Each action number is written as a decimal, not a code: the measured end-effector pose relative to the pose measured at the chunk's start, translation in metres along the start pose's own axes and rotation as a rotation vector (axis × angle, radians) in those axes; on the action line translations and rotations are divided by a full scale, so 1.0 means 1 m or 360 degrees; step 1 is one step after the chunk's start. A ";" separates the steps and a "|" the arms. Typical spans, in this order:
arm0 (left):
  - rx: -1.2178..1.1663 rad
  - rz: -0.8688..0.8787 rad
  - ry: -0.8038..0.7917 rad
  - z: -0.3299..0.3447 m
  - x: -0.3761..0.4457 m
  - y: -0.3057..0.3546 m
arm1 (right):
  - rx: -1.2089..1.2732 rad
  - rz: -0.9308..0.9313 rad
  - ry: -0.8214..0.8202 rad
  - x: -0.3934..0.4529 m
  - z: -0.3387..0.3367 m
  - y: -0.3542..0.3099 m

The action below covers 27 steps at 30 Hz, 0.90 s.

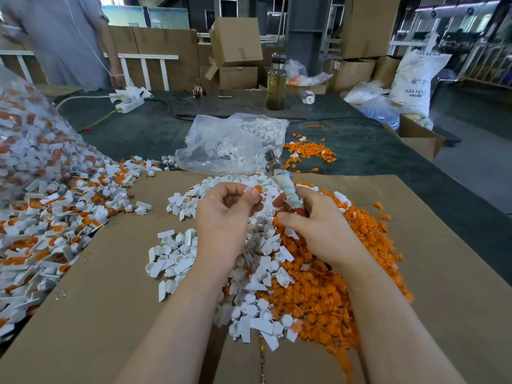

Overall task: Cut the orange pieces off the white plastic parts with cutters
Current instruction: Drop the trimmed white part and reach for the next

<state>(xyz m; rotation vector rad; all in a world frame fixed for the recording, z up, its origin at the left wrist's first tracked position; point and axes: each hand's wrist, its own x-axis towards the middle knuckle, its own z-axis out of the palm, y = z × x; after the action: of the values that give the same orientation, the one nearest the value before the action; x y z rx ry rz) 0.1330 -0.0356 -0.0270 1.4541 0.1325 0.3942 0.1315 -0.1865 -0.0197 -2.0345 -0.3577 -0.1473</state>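
At frame centre, my left hand [225,214] pinches a small white plastic part [253,189] with an orange piece; my right hand [318,225] grips cloth-wrapped cutters [282,180]. Glossy white and orange offcuts [318,286] heap on matte brown cardboard [110,314]; crinkled clear bag [221,151] lies above.

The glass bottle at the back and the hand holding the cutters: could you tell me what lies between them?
In the head view, between the bottle and the right hand lies a clear bag of white parts on the dark mat.

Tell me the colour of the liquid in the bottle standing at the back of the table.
Yellowish olive, in the bottle; head view, the only one, shows it.
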 end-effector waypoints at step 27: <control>0.0460 0.0080 -0.0100 0.003 -0.007 0.001 | -0.0151 -0.0270 0.0379 0.003 0.015 0.000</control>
<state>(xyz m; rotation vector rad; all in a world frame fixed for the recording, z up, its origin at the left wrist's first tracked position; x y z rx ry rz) 0.1277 -0.0410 -0.0266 1.7557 0.1060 0.3809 0.1340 -0.1725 -0.0261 -2.0505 -0.3786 -0.5150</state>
